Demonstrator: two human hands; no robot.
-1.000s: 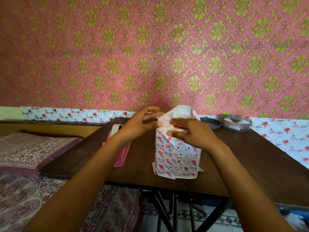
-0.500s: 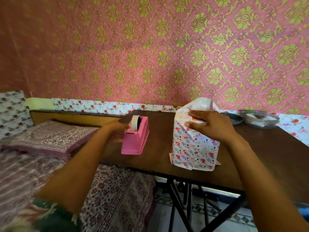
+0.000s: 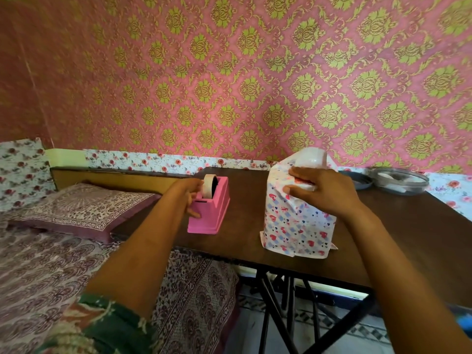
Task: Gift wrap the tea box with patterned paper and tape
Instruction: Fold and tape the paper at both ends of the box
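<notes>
Tea box (image 3: pixel 297 221) near table (image 3: pixel 408 238) edge; left hand (image 3: pixel 187 198) seemingly grips dispenser (image 3: pixel 212 215).

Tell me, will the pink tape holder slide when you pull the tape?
Probably a little: the tape holder sits on a smooth table, so the left hand touching it likely steadies it. Its wide base makes tipping unlikely.

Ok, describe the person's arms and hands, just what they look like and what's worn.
Both forearms are bare. The left hand and right hand show no rings, bangles or watch. On the left arm, a sleeve shows at the bottom edge: dark green fabric with a pink and cream floral print. No sleeve shows on the right arm.
</notes>
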